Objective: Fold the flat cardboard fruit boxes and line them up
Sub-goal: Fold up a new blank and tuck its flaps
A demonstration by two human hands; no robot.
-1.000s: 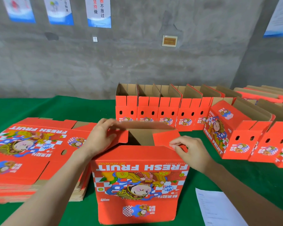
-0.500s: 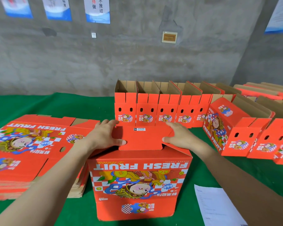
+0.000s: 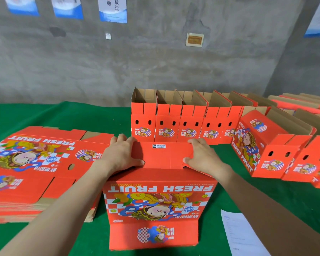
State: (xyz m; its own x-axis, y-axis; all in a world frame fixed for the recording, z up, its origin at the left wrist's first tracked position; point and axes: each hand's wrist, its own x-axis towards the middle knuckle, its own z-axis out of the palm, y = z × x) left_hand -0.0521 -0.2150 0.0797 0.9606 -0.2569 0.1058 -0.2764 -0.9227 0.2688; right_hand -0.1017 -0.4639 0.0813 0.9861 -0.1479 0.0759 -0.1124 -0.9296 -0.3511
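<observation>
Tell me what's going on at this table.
A person is folding a red fruit box in the middle of the green table. The left hand and right hand press down on its closed flaps, one at each end. A stack of flat boxes lies to the left, and a row of folded boxes stands behind. A sheet of paper lies near the right arm.

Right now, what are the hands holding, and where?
Nothing is gripped: the left hand and right hand press flat on the top flaps of the red cardboard fruit box.
</observation>
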